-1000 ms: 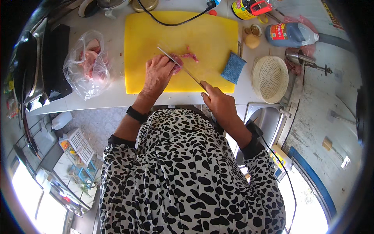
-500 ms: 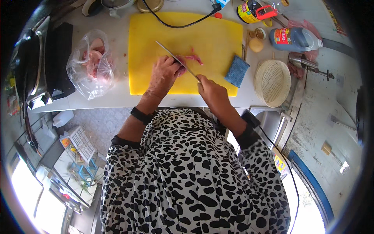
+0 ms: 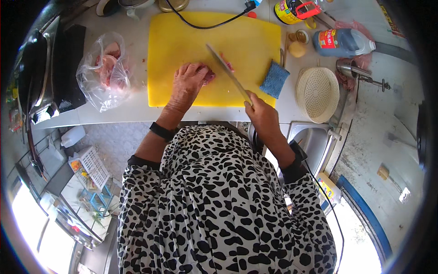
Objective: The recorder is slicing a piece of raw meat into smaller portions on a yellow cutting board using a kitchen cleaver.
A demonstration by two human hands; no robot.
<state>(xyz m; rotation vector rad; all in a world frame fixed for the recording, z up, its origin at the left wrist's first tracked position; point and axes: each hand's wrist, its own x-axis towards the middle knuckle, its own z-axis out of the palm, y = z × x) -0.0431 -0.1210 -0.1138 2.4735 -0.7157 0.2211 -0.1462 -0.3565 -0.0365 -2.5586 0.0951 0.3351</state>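
On the yellow cutting board (image 3: 173, 36), my left hand (image 3: 187, 83) is closed over a small piece of red meat (image 3: 209, 77), which it pins down. My right hand (image 3: 258, 109) grips the handle of a long knife (image 3: 230, 73); its blade points up and leftward, held just right of the meat. A thin pink scrap (image 3: 228, 63) lies beside the blade, partly hidden by it. A blue textured cloth or pad (image 3: 274, 78) lies at the board's right side. A clear plastic bag of raw meat (image 3: 107, 73) sits left of the board.
To the right are a cream plastic basket (image 3: 317, 95), a large dark-liquid jug (image 3: 346, 44), a red-handled bottle (image 3: 287, 12) and a steel sink (image 3: 308, 139). A black cable (image 3: 205, 26) crosses the board's back edge. A black stove (image 3: 54, 68) stands at left.
The knife has moved rightward, off the piece of meat, and my right hand has shifted right with it. My left hand stays on the meat.
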